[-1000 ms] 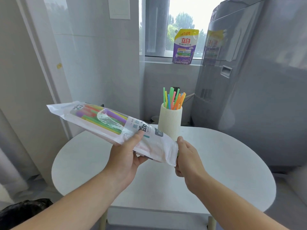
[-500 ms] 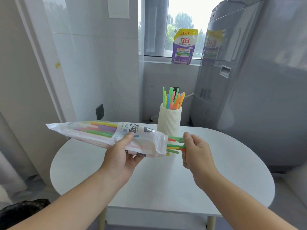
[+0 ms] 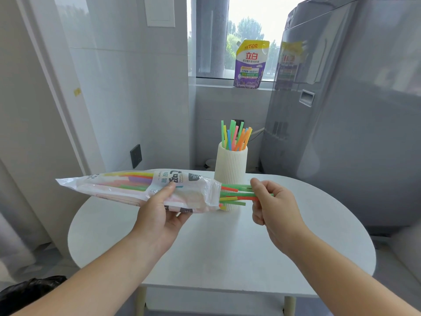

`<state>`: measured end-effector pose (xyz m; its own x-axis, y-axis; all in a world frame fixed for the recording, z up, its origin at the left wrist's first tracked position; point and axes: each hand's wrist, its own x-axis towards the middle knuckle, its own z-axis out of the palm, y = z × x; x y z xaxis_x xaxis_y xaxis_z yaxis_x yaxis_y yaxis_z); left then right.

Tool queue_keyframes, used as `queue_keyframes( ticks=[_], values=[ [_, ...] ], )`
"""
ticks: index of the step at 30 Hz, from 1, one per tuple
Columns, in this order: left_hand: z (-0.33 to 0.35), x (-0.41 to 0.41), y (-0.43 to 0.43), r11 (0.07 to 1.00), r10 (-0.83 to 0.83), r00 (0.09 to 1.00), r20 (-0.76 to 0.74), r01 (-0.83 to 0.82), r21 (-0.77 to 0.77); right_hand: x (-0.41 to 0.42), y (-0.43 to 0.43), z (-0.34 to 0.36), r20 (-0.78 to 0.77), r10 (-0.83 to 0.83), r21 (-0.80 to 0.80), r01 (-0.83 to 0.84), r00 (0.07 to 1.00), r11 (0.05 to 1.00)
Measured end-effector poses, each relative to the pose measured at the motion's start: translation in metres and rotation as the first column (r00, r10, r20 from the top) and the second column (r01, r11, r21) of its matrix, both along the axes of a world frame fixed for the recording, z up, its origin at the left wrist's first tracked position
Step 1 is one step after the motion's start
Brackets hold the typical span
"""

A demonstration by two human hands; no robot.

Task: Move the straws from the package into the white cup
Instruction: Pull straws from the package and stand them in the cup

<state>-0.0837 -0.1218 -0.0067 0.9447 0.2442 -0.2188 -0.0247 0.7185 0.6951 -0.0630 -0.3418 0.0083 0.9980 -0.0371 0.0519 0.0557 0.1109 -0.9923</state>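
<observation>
My left hand (image 3: pixel 160 213) grips the clear plastic straw package (image 3: pixel 127 187) from below, holding it nearly level above the table. Several coloured straws (image 3: pixel 234 194) stick out of its open right end. My right hand (image 3: pixel 270 205) pinches the tips of those straws between thumb and fingers. Behind the package mouth stands the ribbed white cup (image 3: pixel 230 169), upright, with several straws (image 3: pixel 235 136) in green, orange, yellow and blue standing in it. The cup's lower part is hidden by the package and the pulled straws.
The round white table (image 3: pixel 227 252) carries only the cup. A grey washing machine (image 3: pixel 346 115) rises close on the right. A purple detergent pouch (image 3: pixel 250 63) stands on the window ledge. White wall panels are at left, and a black bag (image 3: pixel 29 293) lies on the floor.
The package has swung down from a tilt to nearly level. My right hand took hold of the straw ends at the mouth and drew them out to the right.
</observation>
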Motion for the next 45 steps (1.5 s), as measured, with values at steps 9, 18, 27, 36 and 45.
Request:
queue_keyframes(
  ticks=[9, 18, 27, 36, 45],
  values=[
    [0.001, 0.002, 0.001, 1.000, 0.024, 0.999, -0.021, -0.024, 0.003, 0.004, -0.008, 0.000, 0.036, 0.001, -0.059, 0.001, 0.999, 0.998],
    [0.001, 0.003, 0.002, 1.000, 0.016, 1.000, -0.017, -0.016, -0.018, 0.003, -0.003, -0.001, -0.108, 0.019, 0.327, 0.018, 0.994, 0.945],
    [0.001, 0.001, -0.004, 0.999, -0.005, 1.000, -0.028, 0.004, -0.032, -0.006, 0.021, -0.004, -0.086, 0.021, 0.233, 0.000, 0.996, 0.972],
    [0.003, 0.001, -0.003, 0.998, 0.016, 0.999, -0.042, -0.019, -0.060, -0.003, 0.027, 0.003, 0.014, -0.207, -0.019, 0.207, 0.978, 0.978],
    [0.002, 0.003, 0.001, 0.997, 0.038, 0.998, -0.053, -0.041, -0.058, 0.006, 0.009, 0.008, -0.022, -0.246, 0.165, 0.246, 0.969, 0.955]
  ],
)
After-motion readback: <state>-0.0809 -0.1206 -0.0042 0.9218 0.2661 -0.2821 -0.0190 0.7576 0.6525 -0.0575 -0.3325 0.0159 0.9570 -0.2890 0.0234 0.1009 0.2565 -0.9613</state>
